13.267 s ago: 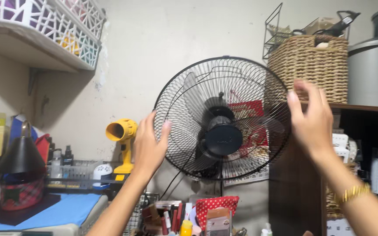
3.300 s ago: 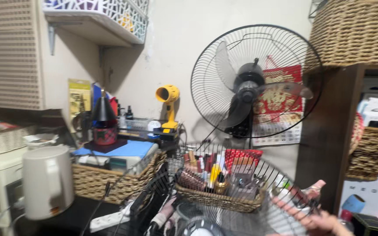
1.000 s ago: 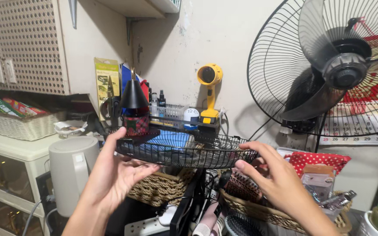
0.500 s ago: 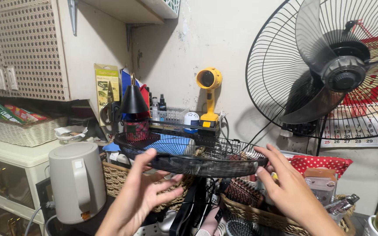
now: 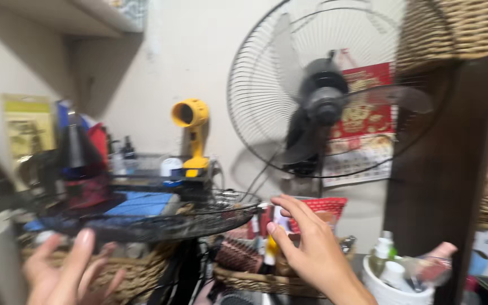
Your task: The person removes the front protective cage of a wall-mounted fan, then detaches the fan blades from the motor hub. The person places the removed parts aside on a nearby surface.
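The picture is blurred by motion. A black wire fan guard (image 5: 159, 223) lies flat over the clutter at the lower left. My left hand (image 5: 69, 271) is just below its near edge with fingers spread, holding nothing. My right hand (image 5: 306, 243) hovers beside the guard's right rim with its fingers apart and empty. Behind, the fan (image 5: 323, 101) stands with its grey blades uncovered in front and only the rear guard in place.
A yellow power tool (image 5: 192, 133) stands on a rack by the wall. Wicker baskets (image 5: 255, 277) full of small items sit below. A dark wooden shelf post (image 5: 441, 169) rises at the right, with bottles in a white tub (image 5: 393, 277) at its foot.
The camera has swung right. Both hands have come off the wire guard, which now rests flat on the clutter. My left hand dropped lower left.
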